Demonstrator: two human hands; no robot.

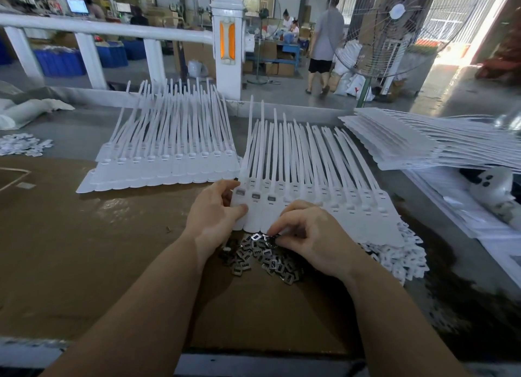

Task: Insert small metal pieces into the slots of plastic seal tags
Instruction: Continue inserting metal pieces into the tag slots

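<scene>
1. Work surface: brown cardboard-covered desk [84, 235], seen from a head-worn camera looking forward and down.
2. Sheet of joined white plastic seal tags [310, 196] lying flat at centre, straps pointing away from the person, tag bodies nearest the hands.
3. Three leftmost slots of that sheet [255, 196] showing dark metal inserts; slots further right showing plain white.
4. Left hand [217, 213]: thumb pressed on the front of the leftmost tag body, fingers curled round the sheet's left edge; gripping the sheet.
5. Right hand [307, 235]: fingers curled, tips pinched on metal pieces at the top of the pile, just below the sheet's near edge. Exact number of pieces pinched not discernible.
6. Pile of small metal pieces [262, 259]: loose heap on the desk, between and under the two hands, touching the near edge of the sheet.
7. Second sheet of tags [169, 156]: flat on the desk, just left of and behind the first.
8. Stack of further tag sheets [423, 139]: at right, well apart from the hands.
9. Small white plastic parts [394, 261]: heaped at right, beside the metal pile; another cluster [22, 145] at far left.
10. Background: white railing [112, 32], standing fan [394, 24], a person walking [324, 43], others seated at a far bench.
</scene>
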